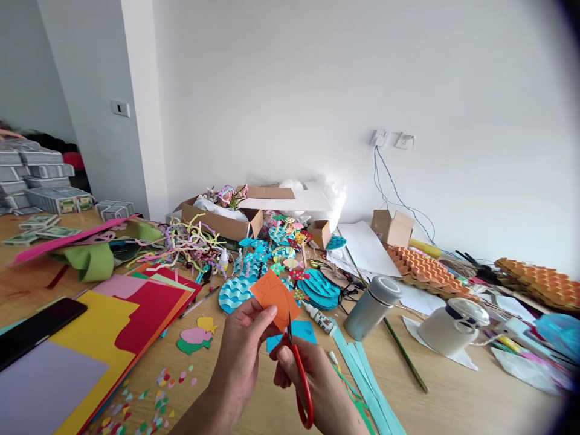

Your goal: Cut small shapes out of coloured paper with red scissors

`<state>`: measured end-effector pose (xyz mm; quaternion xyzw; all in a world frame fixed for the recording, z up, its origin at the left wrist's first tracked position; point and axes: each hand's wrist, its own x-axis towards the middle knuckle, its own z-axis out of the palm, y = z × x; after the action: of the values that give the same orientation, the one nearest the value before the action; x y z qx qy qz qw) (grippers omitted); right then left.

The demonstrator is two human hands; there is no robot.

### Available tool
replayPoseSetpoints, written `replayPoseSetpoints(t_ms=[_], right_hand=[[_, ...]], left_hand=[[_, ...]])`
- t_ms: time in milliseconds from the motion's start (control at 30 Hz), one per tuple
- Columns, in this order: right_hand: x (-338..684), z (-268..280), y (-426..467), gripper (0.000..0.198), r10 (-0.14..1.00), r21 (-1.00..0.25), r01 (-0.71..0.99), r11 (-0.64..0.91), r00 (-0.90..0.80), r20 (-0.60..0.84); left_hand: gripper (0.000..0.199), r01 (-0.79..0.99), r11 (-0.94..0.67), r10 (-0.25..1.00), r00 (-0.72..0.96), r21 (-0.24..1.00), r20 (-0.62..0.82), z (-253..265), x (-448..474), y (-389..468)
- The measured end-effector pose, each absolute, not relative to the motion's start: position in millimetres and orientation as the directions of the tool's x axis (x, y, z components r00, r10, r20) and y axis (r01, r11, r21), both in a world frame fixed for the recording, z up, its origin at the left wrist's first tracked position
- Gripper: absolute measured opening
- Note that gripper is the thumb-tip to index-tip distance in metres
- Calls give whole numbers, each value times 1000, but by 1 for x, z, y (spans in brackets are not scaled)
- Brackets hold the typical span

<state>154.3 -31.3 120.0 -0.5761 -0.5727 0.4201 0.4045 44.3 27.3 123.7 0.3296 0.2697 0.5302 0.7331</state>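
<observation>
Pinched between thumb and fingers of my left hand (248,338) is an orange piece of paper (274,297) with a faint outline drawn on it. My right hand (302,368) grips red-handled scissors (304,386), whose blades meet the paper's lower right edge. Below the paper lies a blue paper piece (301,331), partly covered by my hands. Left of my hands, fish-shaped paper cutouts (196,339) in pink, green and yellow rest on the table. Small coloured paper scraps (163,386) are scattered nearer to me.
Coloured paper sheets (97,320) and a black phone (40,326) lie at left. Behind are pipe cleaners (190,241), a cardboard box (222,222) and blue wavy discs (319,289). At right stand a grey thermos (372,308), a white lidded mug (448,329) and orange egg trays (428,272).
</observation>
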Motion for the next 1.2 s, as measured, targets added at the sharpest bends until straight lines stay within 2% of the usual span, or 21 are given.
replayPoseSetpoints(t_ms=[200, 433, 767, 1200], right_hand=[[155, 120, -31, 54, 999, -947, 318, -44, -7, -48], [155, 117, -30, 52, 999, -954, 298, -35, -5, -39], [155, 115, -28, 52, 999, -964, 266, -25, -19, -31], [154, 117, -29, 57, 999, -948, 317, -41, 7, -41]], left_hand=[[24, -550, 160, 960, 281, 820, 1, 121, 45, 29], [23, -481, 170, 952, 306, 860, -17, 121, 44, 29], [23, -484, 178, 959, 280, 857, -41, 118, 46, 31], [22, -515, 162, 967, 252, 842, -32, 111, 48, 33]])
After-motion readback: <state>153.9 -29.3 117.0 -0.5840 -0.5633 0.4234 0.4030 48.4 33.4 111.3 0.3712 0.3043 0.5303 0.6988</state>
